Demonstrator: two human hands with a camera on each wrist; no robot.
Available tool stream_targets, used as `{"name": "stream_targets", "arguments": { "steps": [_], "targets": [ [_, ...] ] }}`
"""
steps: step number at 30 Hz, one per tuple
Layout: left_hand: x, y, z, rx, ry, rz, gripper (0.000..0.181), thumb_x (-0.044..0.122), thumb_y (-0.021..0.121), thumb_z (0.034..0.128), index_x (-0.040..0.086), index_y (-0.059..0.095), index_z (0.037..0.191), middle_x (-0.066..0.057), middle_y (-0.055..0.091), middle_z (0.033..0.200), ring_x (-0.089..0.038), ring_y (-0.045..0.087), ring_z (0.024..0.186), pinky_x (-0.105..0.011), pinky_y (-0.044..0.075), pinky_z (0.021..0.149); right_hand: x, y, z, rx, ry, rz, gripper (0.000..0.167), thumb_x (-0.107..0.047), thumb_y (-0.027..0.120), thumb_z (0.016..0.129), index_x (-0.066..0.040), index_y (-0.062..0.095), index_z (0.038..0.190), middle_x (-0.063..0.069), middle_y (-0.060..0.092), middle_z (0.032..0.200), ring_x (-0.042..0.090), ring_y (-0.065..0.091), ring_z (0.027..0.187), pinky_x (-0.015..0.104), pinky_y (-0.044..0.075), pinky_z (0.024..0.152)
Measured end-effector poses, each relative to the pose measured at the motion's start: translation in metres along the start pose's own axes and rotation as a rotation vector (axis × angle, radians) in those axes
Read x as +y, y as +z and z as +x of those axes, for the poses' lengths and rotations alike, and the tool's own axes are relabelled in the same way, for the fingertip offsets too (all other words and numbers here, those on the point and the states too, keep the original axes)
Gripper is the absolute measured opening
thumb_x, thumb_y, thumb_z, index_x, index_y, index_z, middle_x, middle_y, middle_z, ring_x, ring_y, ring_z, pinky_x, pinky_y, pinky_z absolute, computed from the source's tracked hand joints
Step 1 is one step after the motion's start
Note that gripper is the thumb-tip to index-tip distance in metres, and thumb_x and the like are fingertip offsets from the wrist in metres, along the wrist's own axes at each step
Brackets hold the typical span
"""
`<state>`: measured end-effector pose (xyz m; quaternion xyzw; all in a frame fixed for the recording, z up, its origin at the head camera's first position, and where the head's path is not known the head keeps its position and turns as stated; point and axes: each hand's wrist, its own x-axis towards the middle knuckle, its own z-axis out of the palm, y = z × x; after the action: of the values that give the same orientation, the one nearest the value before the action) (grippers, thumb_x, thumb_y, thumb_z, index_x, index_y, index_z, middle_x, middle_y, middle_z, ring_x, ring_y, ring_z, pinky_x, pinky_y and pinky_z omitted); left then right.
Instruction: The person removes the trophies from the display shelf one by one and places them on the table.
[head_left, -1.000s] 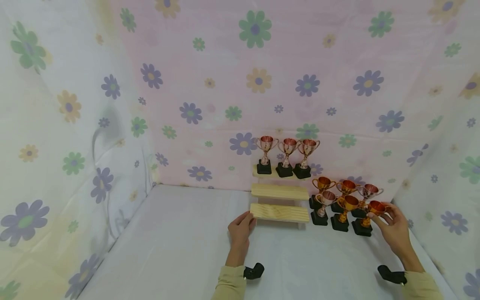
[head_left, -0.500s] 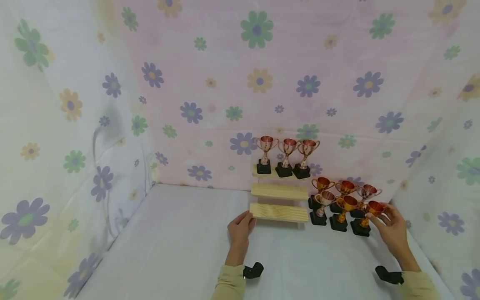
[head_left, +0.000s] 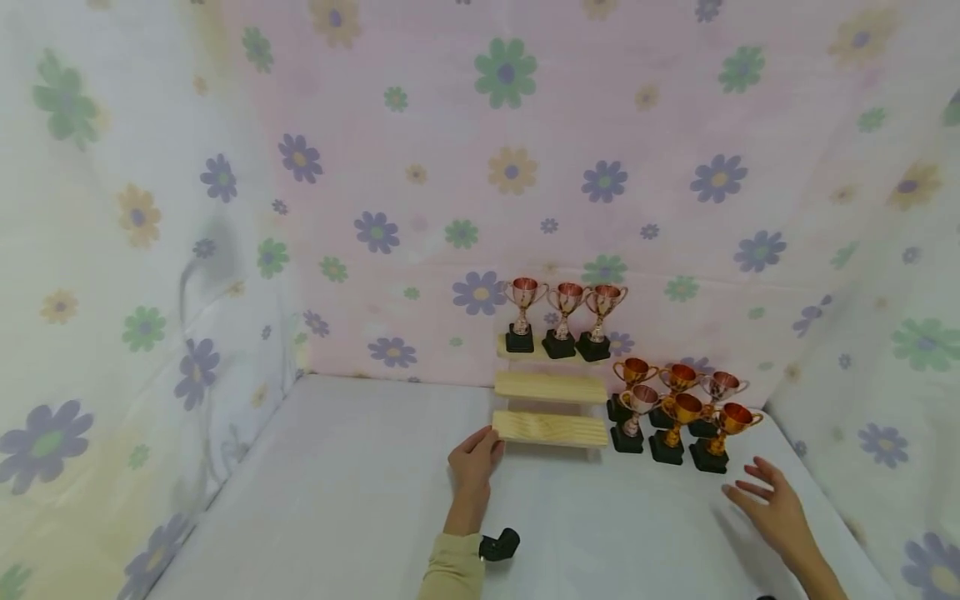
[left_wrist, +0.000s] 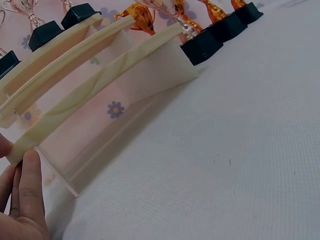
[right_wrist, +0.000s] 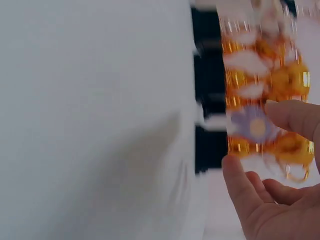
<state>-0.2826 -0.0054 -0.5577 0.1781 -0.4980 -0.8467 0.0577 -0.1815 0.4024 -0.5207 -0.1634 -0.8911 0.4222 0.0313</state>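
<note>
A three-tier wooden stand [head_left: 551, 428] stands on the white table. My left hand [head_left: 469, 468] pinches the left end of its lowest board, thumb above and fingers below in the left wrist view. Rose-gold trophy cups stand upright on the top tier, the middle trophy [head_left: 564, 321] among them; the two lower boards are bare. Right of the stand, several trophies on black bases stand in two rows, mixed gold and rose-gold. Nearest my right hand [head_left: 780, 510] is the front-right gold trophy [head_left: 722, 433]. That hand is apart from it, fingers spread, holding nothing.
A flower-patterned cloth [head_left: 405, 167] forms the back and side walls around the white tabletop [head_left: 360, 483]. The back row of trophies, such as the rose-gold trophy [head_left: 722, 386], stands close to the back wall. The stand's right end is close beside the trophies.
My right hand has let go of the front-right gold trophy and drawn back toward me. That trophy stays standing in place. My left hand keeps its hold on the stand. The head view has shifted slightly.
</note>
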Motion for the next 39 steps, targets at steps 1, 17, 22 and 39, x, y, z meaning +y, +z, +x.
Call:
{"name": "stream_targets", "arguments": {
  "steps": [1, 17, 22, 39],
  "targets": [
    [0.000, -0.001, 0.000, 0.004, 0.004, 0.007, 0.029, -0.001, 0.071, 0.0912, -0.014, 0.067, 0.117, -0.019, 0.069, 0.105, -0.015, 0.071, 0.083, -0.026, 0.063, 0.078, -0.002, 0.006, -0.008, -0.044, 0.008, -0.019, 0.086, -0.027, 0.067, 0.100, 0.014, 0.013, 0.154, 0.041, 0.035, 0.147, 0.053, 0.049, 0.128, 0.042, 0.061, 0.087],
    [0.020, -0.010, 0.005, -0.020, 0.269, 0.354, 0.027, 0.000, 0.077, 0.0814, -0.011, 0.072, 0.106, -0.018, 0.073, 0.090, -0.016, 0.068, 0.077, -0.015, 0.053, 0.065, -0.073, 0.129, -0.026, -0.215, -0.027, 0.368, 0.053, -0.013, 0.062, 0.101, 0.006, 0.043, 0.147, 0.029, 0.056, 0.138, 0.031, 0.066, 0.113, 0.038, 0.061, 0.090],
    [0.045, 0.000, -0.005, -0.069, 0.412, 0.337, 0.033, -0.003, 0.075, 0.0832, -0.010, 0.069, 0.115, -0.029, 0.070, 0.107, -0.037, 0.068, 0.099, -0.029, 0.057, 0.086, -0.090, 0.137, -0.010, -0.226, 0.027, 0.536, 0.057, -0.019, 0.053, 0.107, 0.006, 0.033, 0.153, 0.030, 0.044, 0.151, 0.036, 0.056, 0.129, 0.037, 0.056, 0.101],
    [0.137, 0.061, 0.025, -0.396, 0.633, 0.463, 0.056, 0.006, 0.076, 0.0866, -0.004, 0.056, 0.138, -0.027, 0.056, 0.136, -0.044, 0.052, 0.126, -0.060, 0.045, 0.110, -0.107, 0.157, 0.010, -0.143, 0.249, 1.112, 0.060, -0.012, 0.049, 0.108, 0.001, 0.022, 0.160, 0.017, 0.029, 0.162, -0.001, 0.060, 0.101, 0.020, 0.050, 0.103]
  ]
}}
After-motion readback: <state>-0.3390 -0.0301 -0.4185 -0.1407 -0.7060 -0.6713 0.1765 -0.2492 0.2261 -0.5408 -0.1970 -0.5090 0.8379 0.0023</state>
